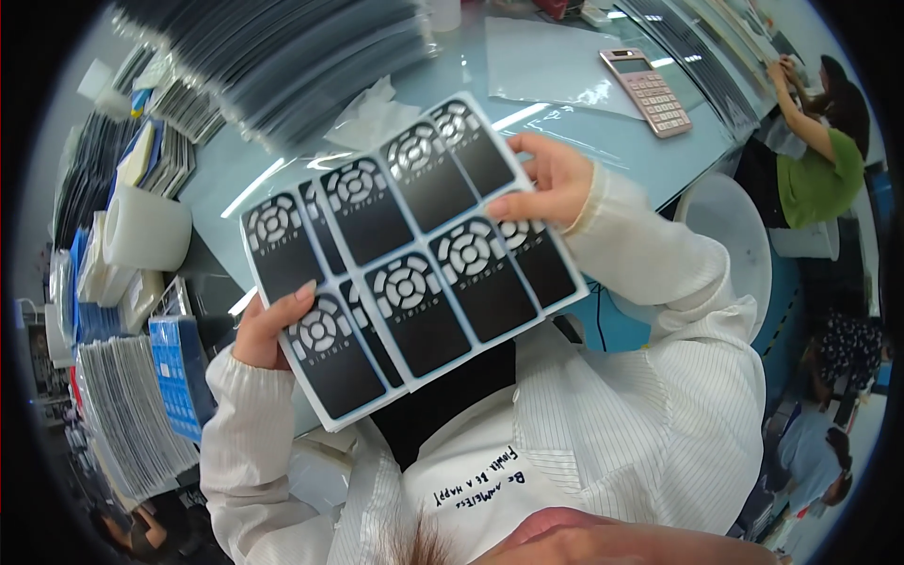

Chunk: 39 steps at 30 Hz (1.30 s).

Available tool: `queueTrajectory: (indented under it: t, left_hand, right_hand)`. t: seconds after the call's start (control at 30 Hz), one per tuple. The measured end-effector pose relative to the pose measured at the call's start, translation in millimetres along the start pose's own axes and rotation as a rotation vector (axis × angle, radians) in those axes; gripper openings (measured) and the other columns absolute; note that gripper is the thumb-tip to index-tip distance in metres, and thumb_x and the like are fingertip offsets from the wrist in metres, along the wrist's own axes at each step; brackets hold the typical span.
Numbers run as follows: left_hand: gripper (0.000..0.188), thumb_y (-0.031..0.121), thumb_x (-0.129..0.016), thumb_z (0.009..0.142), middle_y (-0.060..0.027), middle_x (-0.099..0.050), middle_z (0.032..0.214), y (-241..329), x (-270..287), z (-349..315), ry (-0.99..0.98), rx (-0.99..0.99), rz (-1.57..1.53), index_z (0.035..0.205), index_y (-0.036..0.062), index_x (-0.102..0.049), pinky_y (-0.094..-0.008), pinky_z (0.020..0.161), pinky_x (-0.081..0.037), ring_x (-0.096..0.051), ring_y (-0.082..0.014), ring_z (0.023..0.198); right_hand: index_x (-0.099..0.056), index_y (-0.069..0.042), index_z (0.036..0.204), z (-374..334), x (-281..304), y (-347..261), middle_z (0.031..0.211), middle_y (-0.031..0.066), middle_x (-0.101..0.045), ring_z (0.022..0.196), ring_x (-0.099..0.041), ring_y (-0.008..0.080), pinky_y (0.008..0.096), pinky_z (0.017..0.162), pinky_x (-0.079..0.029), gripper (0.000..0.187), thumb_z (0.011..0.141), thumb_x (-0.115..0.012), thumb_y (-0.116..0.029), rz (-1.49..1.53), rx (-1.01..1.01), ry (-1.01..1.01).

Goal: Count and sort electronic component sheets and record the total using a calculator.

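Note:
Tilted sheets of black panel stickers (424,315) with white borders are held up between my two hands, above the near edge of the table. Each black panel carries a round pattern of pale button shapes. The sheets overlap one another, fanned sideways. My left hand (266,325) grips the left edge, its thumb lying on top. On the upper right edge, my right hand (546,184) is closed with the thumb over the front and the fingers bent at the edge. The undersides of the sheets are hidden.
A glass-topped table (221,179) bears a large stack of dark sheets (301,56), crumpled white film (377,113) and a pink calculator (647,92). At left stand a white roll (148,229), a blue pack (179,372) and stacked sheets (137,414). Other people sit at right.

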State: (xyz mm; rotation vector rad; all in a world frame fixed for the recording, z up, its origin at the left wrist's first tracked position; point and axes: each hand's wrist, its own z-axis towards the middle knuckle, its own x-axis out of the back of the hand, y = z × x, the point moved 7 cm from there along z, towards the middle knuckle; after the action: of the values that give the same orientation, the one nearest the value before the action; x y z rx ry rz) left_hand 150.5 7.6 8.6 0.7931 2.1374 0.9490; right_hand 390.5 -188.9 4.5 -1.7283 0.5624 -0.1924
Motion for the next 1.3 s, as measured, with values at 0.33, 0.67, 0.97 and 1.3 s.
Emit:
queueTrajectory:
  t: [0.33,0.67,0.97,1.3]
  left_hand:
    - [0.03,0.008,-0.068,0.089,-0.0143,-0.072,0.103,55,-144,159,-0.093,-0.064,0.22,0.114,-0.0076,-0.063,-0.0349,0.092,-0.055,-0.07,-0.0199,0.092]
    - [0.031,0.006,-0.07,0.089,-0.0128,-0.072,0.101,44,-205,281,-0.096,-0.121,0.146,0.116,-0.0062,-0.061,-0.0343,0.087,-0.058,-0.071,-0.0201,0.089]
    - [0.034,0.008,-0.076,0.086,-0.0162,-0.072,0.095,35,-205,322,-0.029,-0.186,0.032,0.111,-0.0062,-0.059,-0.0367,0.073,-0.062,-0.073,-0.023,0.079]
    - [0.049,0.03,-0.065,0.096,-0.0157,-0.067,0.119,42,-201,298,0.044,-0.144,0.16,0.127,-0.0055,-0.055,-0.035,0.099,-0.047,-0.065,-0.0221,0.11]
  right_hand:
    - [-0.05,0.008,0.132,45,187,-92,0.103,0.0156,-0.072,0.083,-0.073,0.0161,0.028,0.073,-0.061,0.058,0.084,-0.077,-0.011,-0.431,0.105,0.192]
    - [-0.06,0.0,0.129,98,296,-87,0.103,0.0135,-0.073,0.084,-0.073,0.0175,0.0286,0.079,-0.057,0.057,0.079,-0.082,-0.018,-0.602,0.0,0.428]
    - [-0.055,0.006,0.129,112,311,-78,0.101,0.0113,-0.072,0.086,-0.07,0.0138,0.0273,0.079,-0.056,0.057,0.083,-0.079,-0.014,-0.627,-0.132,0.411]
    - [-0.043,0.006,0.144,104,300,-59,0.11,0.0168,-0.07,0.088,-0.071,0.0164,0.0268,0.074,-0.056,0.082,0.081,-0.082,-0.027,-0.834,-0.206,0.548]
